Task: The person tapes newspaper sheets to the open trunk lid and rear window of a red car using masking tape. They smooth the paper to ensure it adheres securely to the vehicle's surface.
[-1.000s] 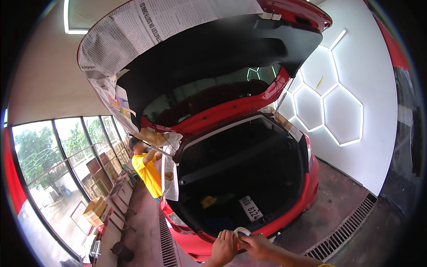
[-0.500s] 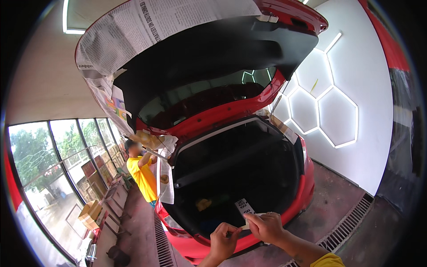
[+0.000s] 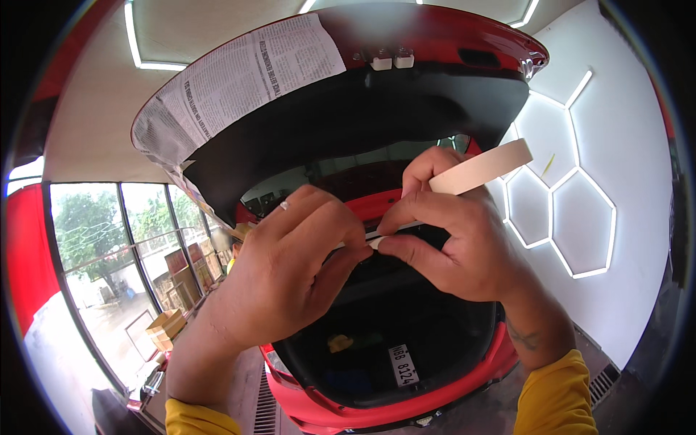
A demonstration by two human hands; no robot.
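Note:
In front of the raised red tailgate (image 3: 457,29), my two hands meet with fingertips nearly touching. A short piece of pale tape (image 3: 374,244) shows between them. My left hand (image 3: 290,268) pinches one end of it between thumb and fingers. Thumb and forefinger of my right hand (image 3: 464,235) close on the other end. A cream roll of masking tape (image 3: 494,167) sits at the back fingers of the right hand; whether they pass through its core is hidden. Newspaper (image 3: 243,80) covers the left part of the tailgate's edge.
Below my hands is the open trunk (image 3: 406,312) of the red car, with a licence plate (image 3: 403,365) and a yellow cloth-like thing (image 3: 338,342) inside. A person in yellow (image 3: 233,257) is mostly hidden behind my left arm. Cardboard boxes (image 3: 165,326) stand by the windows.
Both hands have risen from low over the rear bumper to just below the tailgate, closer to my view. The tape roll now shows plainly. My view has tilted upward.

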